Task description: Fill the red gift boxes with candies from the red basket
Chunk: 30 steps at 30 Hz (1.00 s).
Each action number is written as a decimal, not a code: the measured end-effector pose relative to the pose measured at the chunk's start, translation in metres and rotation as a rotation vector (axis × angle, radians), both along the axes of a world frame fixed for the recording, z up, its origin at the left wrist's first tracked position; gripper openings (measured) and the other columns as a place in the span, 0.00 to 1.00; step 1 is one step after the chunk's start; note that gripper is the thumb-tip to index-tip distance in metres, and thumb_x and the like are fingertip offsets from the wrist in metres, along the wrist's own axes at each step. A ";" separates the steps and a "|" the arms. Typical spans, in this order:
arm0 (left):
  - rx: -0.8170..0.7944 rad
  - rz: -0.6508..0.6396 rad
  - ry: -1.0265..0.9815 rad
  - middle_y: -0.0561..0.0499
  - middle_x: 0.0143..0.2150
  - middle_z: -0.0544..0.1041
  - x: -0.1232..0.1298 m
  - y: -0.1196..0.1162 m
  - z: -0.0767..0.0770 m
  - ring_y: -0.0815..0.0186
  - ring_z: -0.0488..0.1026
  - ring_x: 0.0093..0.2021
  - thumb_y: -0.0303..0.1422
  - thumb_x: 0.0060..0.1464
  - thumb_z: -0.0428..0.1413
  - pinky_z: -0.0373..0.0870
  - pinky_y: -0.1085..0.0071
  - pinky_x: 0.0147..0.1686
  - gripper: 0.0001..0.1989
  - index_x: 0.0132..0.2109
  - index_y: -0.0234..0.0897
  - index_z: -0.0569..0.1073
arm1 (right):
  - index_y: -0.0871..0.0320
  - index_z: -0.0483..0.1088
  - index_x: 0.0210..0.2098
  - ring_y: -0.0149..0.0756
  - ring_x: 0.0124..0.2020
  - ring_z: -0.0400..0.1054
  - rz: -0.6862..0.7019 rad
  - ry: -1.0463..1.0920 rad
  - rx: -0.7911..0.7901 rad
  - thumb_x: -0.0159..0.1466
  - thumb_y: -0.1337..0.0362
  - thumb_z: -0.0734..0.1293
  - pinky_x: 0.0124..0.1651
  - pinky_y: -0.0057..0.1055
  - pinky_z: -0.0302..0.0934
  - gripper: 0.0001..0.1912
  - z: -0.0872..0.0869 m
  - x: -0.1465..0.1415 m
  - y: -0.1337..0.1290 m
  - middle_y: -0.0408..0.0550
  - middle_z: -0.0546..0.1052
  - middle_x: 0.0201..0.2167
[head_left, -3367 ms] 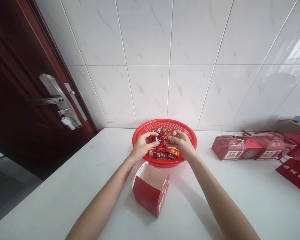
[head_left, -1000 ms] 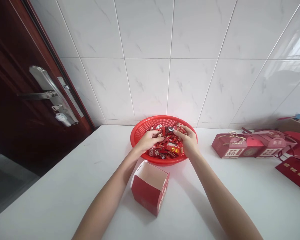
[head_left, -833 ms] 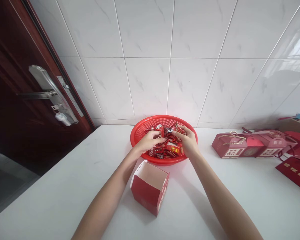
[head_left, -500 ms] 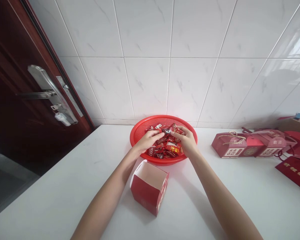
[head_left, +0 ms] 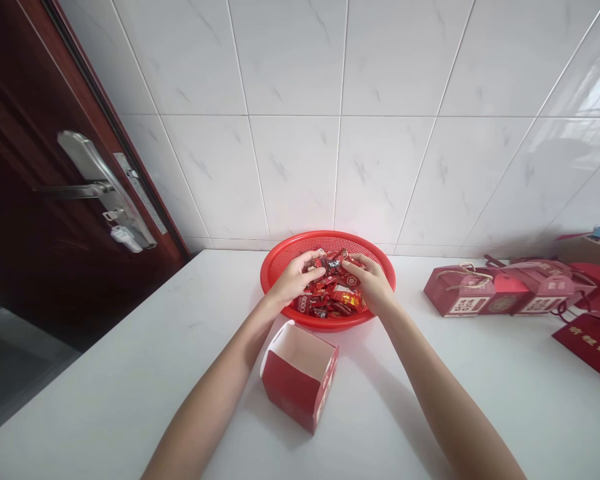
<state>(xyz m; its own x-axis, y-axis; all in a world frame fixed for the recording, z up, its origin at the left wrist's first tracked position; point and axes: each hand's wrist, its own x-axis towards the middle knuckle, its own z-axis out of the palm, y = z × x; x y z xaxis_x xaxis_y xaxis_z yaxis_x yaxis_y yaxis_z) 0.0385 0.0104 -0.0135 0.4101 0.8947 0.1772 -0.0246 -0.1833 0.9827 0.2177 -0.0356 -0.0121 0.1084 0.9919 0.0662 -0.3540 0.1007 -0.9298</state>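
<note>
Reaching with both bare hands into a red basket [head_left: 330, 324] of wrapped sweets [head_left: 347, 298] at the center of the frame. Curving the left hand [head_left: 293, 280] over the pile's left side, with thumb and forefinger parted. Bringing the right hand [head_left: 371, 281] in from the right, with the thumb tip at a dark sweet [head_left: 333, 267] lying between the two hands. Holding the hands slightly apart, but showing too little at the fingertips to tell of a firm grip. Stretching the forearms around a red box [head_left: 293, 392], standing open-topped at lower center on a white table [head_left: 130, 373]. Facing a tiled wall [head_left: 290, 173] across the top, with more boxes [head_left: 503, 293] lining the right and a dark red door [head_left: 25, 220] slanting through the upper left.
</note>
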 end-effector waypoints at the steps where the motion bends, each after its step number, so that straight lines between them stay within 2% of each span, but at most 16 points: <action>1: 0.004 0.000 -0.002 0.44 0.55 0.78 0.000 0.000 0.000 0.54 0.75 0.56 0.38 0.48 0.67 0.72 0.60 0.56 0.26 0.54 0.37 0.75 | 0.55 0.75 0.34 0.40 0.37 0.78 0.000 0.004 0.003 0.46 0.54 0.81 0.46 0.39 0.74 0.21 0.000 0.000 0.000 0.45 0.82 0.33; 4: 0.013 -0.009 -0.007 0.43 0.61 0.76 0.000 0.000 0.000 0.53 0.74 0.58 0.38 0.48 0.67 0.70 0.59 0.58 0.26 0.55 0.37 0.75 | 0.54 0.75 0.33 0.40 0.35 0.77 -0.005 0.001 0.005 0.46 0.53 0.80 0.43 0.39 0.74 0.20 -0.001 0.000 0.001 0.44 0.81 0.32; 8: 0.030 -0.025 -0.004 0.44 0.59 0.77 0.000 -0.002 0.003 0.52 0.74 0.59 0.39 0.49 0.66 0.70 0.58 0.59 0.26 0.55 0.38 0.76 | 0.54 0.74 0.34 0.41 0.32 0.76 -0.020 -0.023 -0.003 0.48 0.53 0.79 0.36 0.37 0.72 0.19 -0.002 0.001 0.001 0.44 0.80 0.28; 16: 0.068 -0.022 0.031 0.47 0.62 0.76 -0.001 -0.006 0.005 0.50 0.70 0.64 0.38 0.53 0.65 0.66 0.56 0.64 0.23 0.56 0.43 0.79 | 0.53 0.73 0.34 0.38 0.30 0.73 -0.043 -0.049 -0.046 0.50 0.58 0.74 0.33 0.33 0.68 0.14 -0.002 -0.001 0.001 0.42 0.80 0.28; 21: 0.088 0.003 0.040 0.48 0.65 0.74 0.000 -0.004 0.003 0.50 0.64 0.69 0.36 0.52 0.65 0.63 0.57 0.67 0.21 0.54 0.43 0.80 | 0.53 0.73 0.33 0.36 0.29 0.72 -0.033 -0.065 -0.046 0.50 0.58 0.72 0.31 0.31 0.66 0.11 0.000 -0.001 0.000 0.41 0.79 0.27; 26: 0.088 -0.004 0.024 0.46 0.64 0.75 0.000 -0.002 0.001 0.50 0.70 0.64 0.35 0.54 0.63 0.67 0.56 0.64 0.22 0.56 0.41 0.78 | 0.54 0.74 0.35 0.37 0.30 0.73 -0.007 -0.099 -0.027 0.48 0.59 0.73 0.34 0.33 0.68 0.14 0.004 -0.001 -0.002 0.42 0.79 0.29; 30: 0.090 -0.014 0.014 0.44 0.65 0.73 0.001 -0.001 0.000 0.50 0.70 0.64 0.36 0.53 0.63 0.67 0.56 0.63 0.24 0.57 0.39 0.77 | 0.54 0.74 0.39 0.38 0.31 0.74 -0.025 -0.106 -0.012 0.48 0.59 0.75 0.34 0.34 0.69 0.19 0.004 -0.001 -0.005 0.43 0.80 0.30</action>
